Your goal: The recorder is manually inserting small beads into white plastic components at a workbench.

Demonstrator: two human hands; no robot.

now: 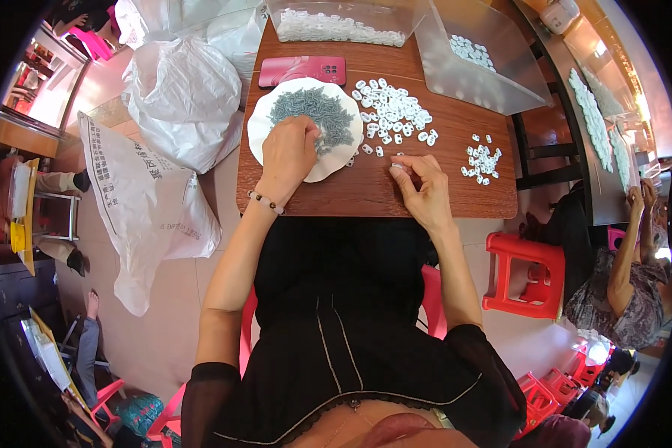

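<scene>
The left hand [290,153] is over a white plate [258,138] with a wavy edge, and its fingertips reach in among a heap of little grey pegs [306,104]. Its fingers are bent and close together, but I cannot tell if they pinch a peg. A bead bracelet [266,203] goes around that wrist. The right hand [424,187] is near the front edge of the brown table [470,123], with its fingers and thumb curled in. I cannot tell if it holds anything. Just past it lies a big, loose pile of small white pieces [392,108] with holes in them. A smaller pile of white pieces [482,162] is on the table off to the right. A pink phone [302,71] lies just behind the plate. At the back is a clear box [291,34] with lots of white pieces inside, and another clear box [455,81] stands on the right with some too.
</scene>
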